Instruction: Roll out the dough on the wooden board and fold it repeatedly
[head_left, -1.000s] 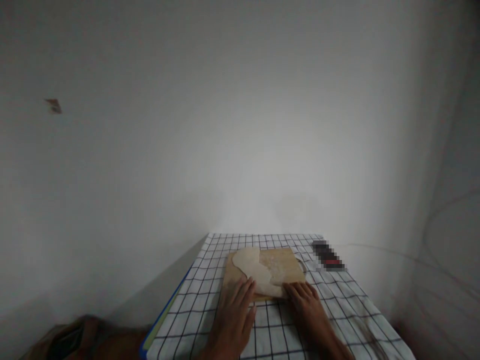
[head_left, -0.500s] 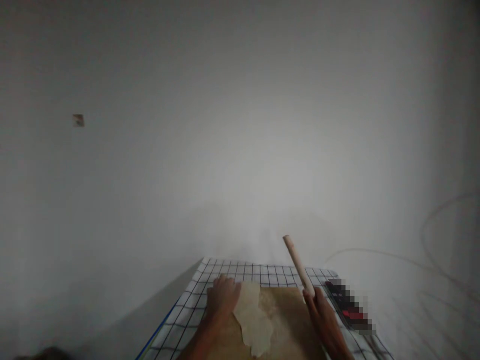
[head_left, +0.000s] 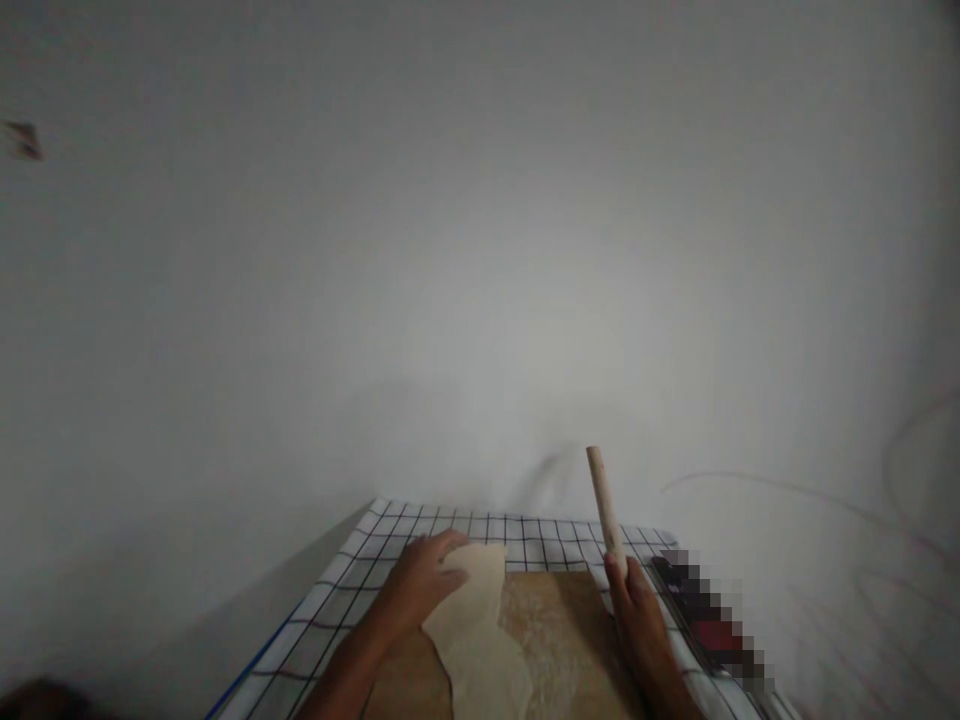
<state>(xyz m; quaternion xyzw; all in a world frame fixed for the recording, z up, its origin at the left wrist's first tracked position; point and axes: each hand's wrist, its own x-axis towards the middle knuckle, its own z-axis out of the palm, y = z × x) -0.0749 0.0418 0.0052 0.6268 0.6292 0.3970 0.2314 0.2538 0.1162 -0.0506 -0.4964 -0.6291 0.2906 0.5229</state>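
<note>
My left hand (head_left: 427, 572) is at the far left edge of the dough (head_left: 480, 630), thumb and fingers spread, with some of the dough showing in the gap between them. The thumb lies over the dough's surface and the fingers curl round its far corner; from this view I cannot tell how firmly the tips press on it, or whether that corner is raised. The rest of the dough runs from my grip back toward me, a pale, thin, uneven sheet over the left part of the board (head_left: 574, 625), its far end reaching past the board's far edge. To its right the wood is dusted with something white.

My right hand (head_left: 636, 605) is closed round the near end of the pin (head_left: 604, 495), which sticks up and away, leaning slightly left, well apart from the dough. That hand sits by the board's right edge. Under it all I see the checked cloth (head_left: 341, 590), and just right of my right hand a dark, pixelated object (head_left: 701, 610) that I cannot make out
</note>
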